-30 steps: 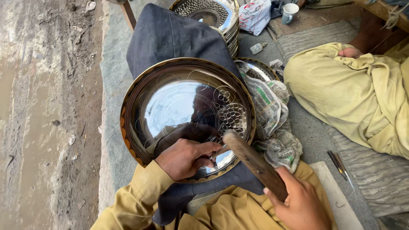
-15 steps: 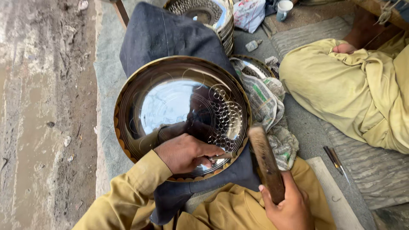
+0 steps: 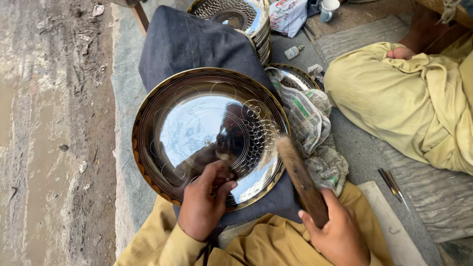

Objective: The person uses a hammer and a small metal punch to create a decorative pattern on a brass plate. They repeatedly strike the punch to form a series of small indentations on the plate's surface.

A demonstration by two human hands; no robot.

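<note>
**Round metal tray worked by hand on a padded support**

A large round metal tray (image 3: pixel 197 128), mirror-bright with a brass-coloured scalloped rim, rests tilted on a dark blue cloth pad (image 3: pixel 192 44) at the centre of the scene. Fine engraved circles mark its surface, and a patch of small overlapping rings covers its right part. The left hand (image 3: pixel 204 204) lies on the near rim, fingers pinched narrowly around a small punch (image 3: pixel 225 158) whose tip meets the metal. The right hand (image 3: pixel 337 234) is wrapped firmly around the near end of a worn wooden mallet (image 3: pixel 300 180), a blunt, dark-stained bar whose far end is raised just beside the tray's right rim. Crumpled printed newspaper (image 3: pixel 315 133) lies to the right, partly covering a second tray (image 3: pixel 290 76). A stack of similar patterned trays (image 3: pixel 241 17) stands at the far side; beyond it are a white printed bag (image 3: pixel 288 15) and a pale blue mug (image 3: pixel 329 9). Another person's yellow-clothed leg (image 3: pixel 409 98) fills the far right, on grey matting (image 3: pixel 443 197). Rough, damp concrete (image 3: pixel 49 133) runs along the left.
</note>
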